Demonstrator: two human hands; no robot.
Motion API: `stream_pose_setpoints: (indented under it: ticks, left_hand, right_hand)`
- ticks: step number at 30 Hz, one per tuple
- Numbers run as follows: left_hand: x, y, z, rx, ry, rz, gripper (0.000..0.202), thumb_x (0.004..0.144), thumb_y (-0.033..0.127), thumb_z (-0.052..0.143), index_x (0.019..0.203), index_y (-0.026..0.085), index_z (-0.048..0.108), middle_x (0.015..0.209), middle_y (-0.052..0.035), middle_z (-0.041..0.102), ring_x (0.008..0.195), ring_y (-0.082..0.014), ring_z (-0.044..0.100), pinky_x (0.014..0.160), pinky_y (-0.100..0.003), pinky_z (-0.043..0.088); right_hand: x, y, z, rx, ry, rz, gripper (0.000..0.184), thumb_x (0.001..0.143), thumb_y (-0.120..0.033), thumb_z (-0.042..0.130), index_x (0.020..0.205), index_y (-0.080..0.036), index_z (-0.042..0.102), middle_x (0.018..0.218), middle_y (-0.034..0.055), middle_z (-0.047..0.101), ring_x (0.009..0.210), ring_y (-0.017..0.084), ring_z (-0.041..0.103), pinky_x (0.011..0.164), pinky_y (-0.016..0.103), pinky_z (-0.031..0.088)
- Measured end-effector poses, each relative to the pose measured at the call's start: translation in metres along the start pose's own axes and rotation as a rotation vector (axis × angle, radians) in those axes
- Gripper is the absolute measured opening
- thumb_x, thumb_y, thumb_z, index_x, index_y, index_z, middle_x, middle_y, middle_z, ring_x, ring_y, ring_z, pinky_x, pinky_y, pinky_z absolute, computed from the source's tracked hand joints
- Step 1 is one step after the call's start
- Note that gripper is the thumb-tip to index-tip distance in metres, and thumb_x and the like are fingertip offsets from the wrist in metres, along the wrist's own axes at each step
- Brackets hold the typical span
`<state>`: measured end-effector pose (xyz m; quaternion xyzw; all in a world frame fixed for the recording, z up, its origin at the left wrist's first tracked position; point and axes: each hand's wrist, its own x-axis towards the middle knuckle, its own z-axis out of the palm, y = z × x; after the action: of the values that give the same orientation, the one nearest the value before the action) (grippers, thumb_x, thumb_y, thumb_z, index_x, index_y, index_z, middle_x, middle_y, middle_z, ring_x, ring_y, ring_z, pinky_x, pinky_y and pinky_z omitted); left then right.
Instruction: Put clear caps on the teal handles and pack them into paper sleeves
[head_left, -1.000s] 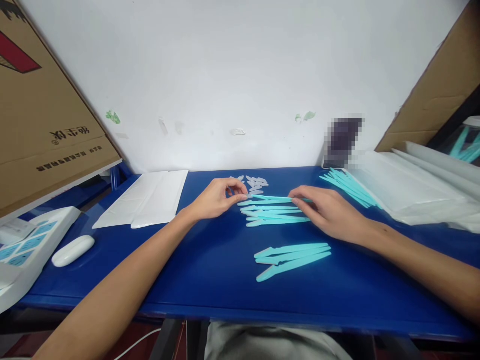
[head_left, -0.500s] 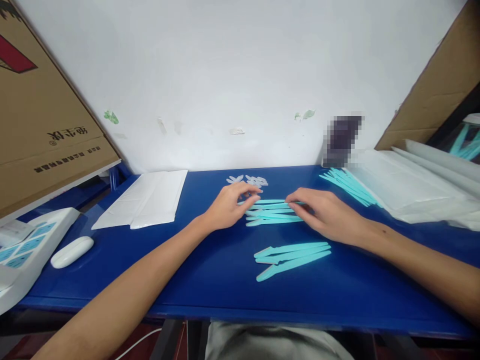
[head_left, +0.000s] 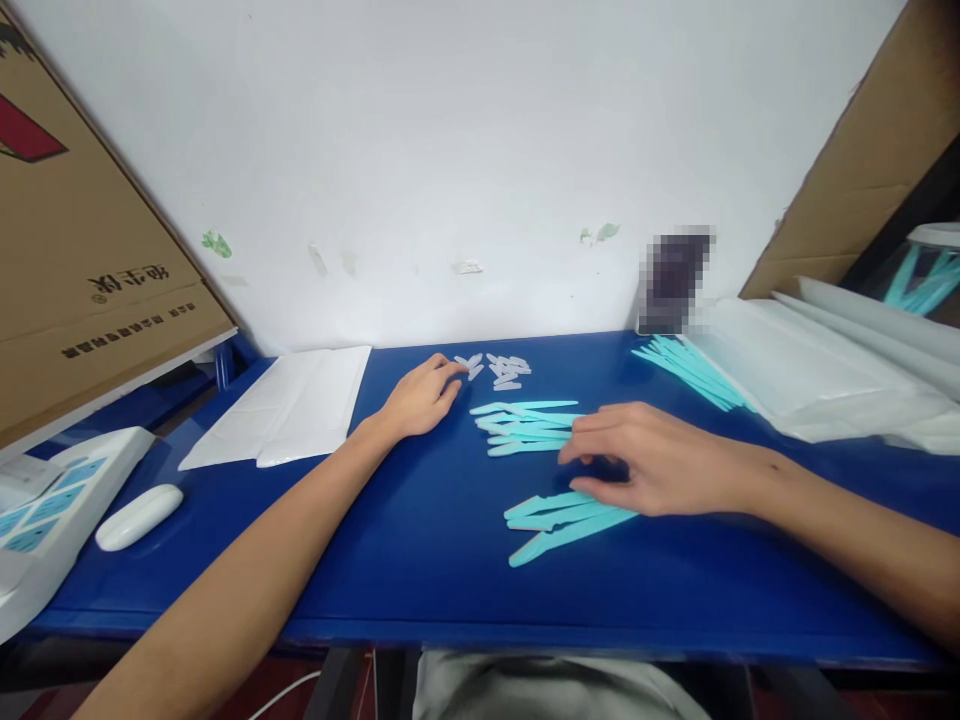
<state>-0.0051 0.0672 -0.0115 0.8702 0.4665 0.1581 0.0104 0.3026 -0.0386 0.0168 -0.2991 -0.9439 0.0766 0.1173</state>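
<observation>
My left hand [head_left: 424, 396] rests on the blue table with fingers apart, its fingertips at the edge of a small heap of clear plastic blade caps [head_left: 507, 372]. No cap shows lifted in its fingers. My right hand [head_left: 637, 455] hovers with thumb and fingers apart and nothing visible between them. Below its fingers lies a row of turquoise eyebrow razors [head_left: 525, 432], whose handle ends it partly hides. Nearer the table's front edge, a smaller group of turquoise eyebrow razors [head_left: 547, 525] lies fanned out with blades to the left, its right ends under my right thumb.
Another pile of turquoise razors [head_left: 686, 370] lies beside clear plastic bags [head_left: 787, 370] on the right. White sheets [head_left: 289, 405], a white oval case [head_left: 139, 517] and a white tray [head_left: 112, 460] are at left. Cardboard [head_left: 97, 220] stands on the left; a blurred dark object [head_left: 675, 280] leans on the wall.
My left hand has moved left and away from the razor row to the caps. My right hand has come nearer to me, from the upper row down between the two razor groups.
</observation>
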Motion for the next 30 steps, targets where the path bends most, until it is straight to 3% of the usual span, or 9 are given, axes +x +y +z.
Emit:
stream_pose_setpoints:
  ticks: [3, 6, 11, 15, 18, 23, 26, 30]
  left_hand:
    - [0.000, 0.001, 0.003, 0.064, -0.092, 0.019, 0.050, 0.102, 0.039, 0.032, 0.148, 0.024, 0.046, 0.153, -0.0128, 0.043, 0.130, -0.0337, 0.046, 0.104, -0.054, 0.041]
    - [0.000, 0.001, 0.002, 0.113, -0.159, 0.014, 0.050, 0.104, 0.040, 0.027, 0.148, 0.026, 0.045, 0.160, -0.0102, 0.035, 0.135, -0.0365, 0.040, 0.102, -0.060, 0.040]
    - [-0.002, 0.011, -0.006, 0.208, -0.078, 0.115, 0.041, 0.103, 0.037, 0.033, 0.125, 0.023, 0.065, 0.150, -0.0081, 0.051, 0.132, -0.0331, 0.045, 0.100, -0.054, 0.039]
    - [-0.004, 0.020, -0.014, 0.193, -0.018, 0.158, 0.028, 0.095, 0.040, 0.050, 0.096, 0.019, 0.069, 0.125, -0.0084, 0.069, 0.119, -0.0311, 0.056, 0.097, -0.049, 0.041]
    - [-0.005, 0.021, -0.017, 0.118, -0.036, 0.210, 0.024, 0.092, 0.031, 0.051, 0.107, 0.019, 0.066, 0.116, -0.0081, 0.071, 0.112, -0.0277, 0.061, 0.093, -0.043, 0.045]
    - [-0.006, 0.014, -0.015, 0.063, -0.139, 0.306, 0.044, 0.090, 0.011, 0.042, 0.128, 0.022, 0.062, 0.127, -0.0057, 0.068, 0.113, -0.0233, 0.062, 0.094, -0.039, 0.046]
    - [-0.006, 0.014, -0.014, 0.073, -0.139, 0.354, 0.054, 0.091, 0.007, 0.040, 0.140, 0.025, 0.056, 0.135, -0.0068, 0.062, 0.120, -0.0239, 0.058, 0.097, -0.040, 0.045]
    - [-0.006, 0.018, -0.018, 0.134, -0.192, 0.379, 0.050, 0.096, 0.010, 0.036, 0.135, 0.029, 0.062, 0.134, -0.0075, 0.061, 0.118, -0.0236, 0.059, 0.093, -0.038, 0.045]
  right_hand:
    - [0.000, -0.003, -0.003, 0.054, -0.089, 0.037, 0.015, 0.090, -0.030, 0.062, 0.095, -0.024, 0.075, 0.084, 0.0006, 0.069, 0.072, 0.015, 0.062, 0.066, 0.029, 0.043]
    - [0.001, 0.000, -0.006, 0.100, -0.132, 0.085, 0.015, 0.089, -0.028, 0.061, 0.085, -0.022, 0.074, 0.082, 0.0008, 0.068, 0.069, 0.014, 0.059, 0.063, 0.028, 0.040]
    - [-0.001, 0.006, -0.012, 0.166, -0.192, 0.161, 0.027, 0.088, -0.046, 0.062, 0.089, -0.021, 0.071, 0.084, 0.0027, 0.065, 0.072, 0.016, 0.057, 0.065, 0.028, 0.040]
    - [0.000, 0.009, -0.014, 0.177, -0.229, 0.176, 0.027, 0.089, -0.046, 0.060, 0.087, -0.022, 0.071, 0.078, 0.0014, 0.061, 0.068, 0.015, 0.055, 0.068, 0.030, 0.039]
    - [0.000, 0.012, -0.012, 0.117, -0.193, 0.177, 0.030, 0.092, -0.045, 0.055, 0.084, -0.022, 0.072, 0.076, 0.0023, 0.062, 0.070, 0.018, 0.054, 0.075, 0.033, 0.039]
    - [-0.003, 0.017, -0.011, 0.092, -0.217, 0.251, 0.031, 0.090, -0.050, 0.057, 0.093, -0.024, 0.074, 0.075, 0.0041, 0.062, 0.082, 0.023, 0.053, 0.070, 0.032, 0.038]
    - [-0.005, 0.021, -0.010, 0.152, -0.222, 0.236, 0.032, 0.090, -0.051, 0.057, 0.087, -0.023, 0.071, 0.070, 0.0009, 0.056, 0.069, 0.018, 0.051, 0.065, 0.029, 0.038]
    - [-0.003, 0.024, -0.007, 0.225, -0.173, 0.237, 0.024, 0.090, -0.043, 0.058, 0.082, -0.022, 0.067, 0.064, -0.0033, 0.047, 0.054, 0.012, 0.039, 0.053, 0.026, 0.032]
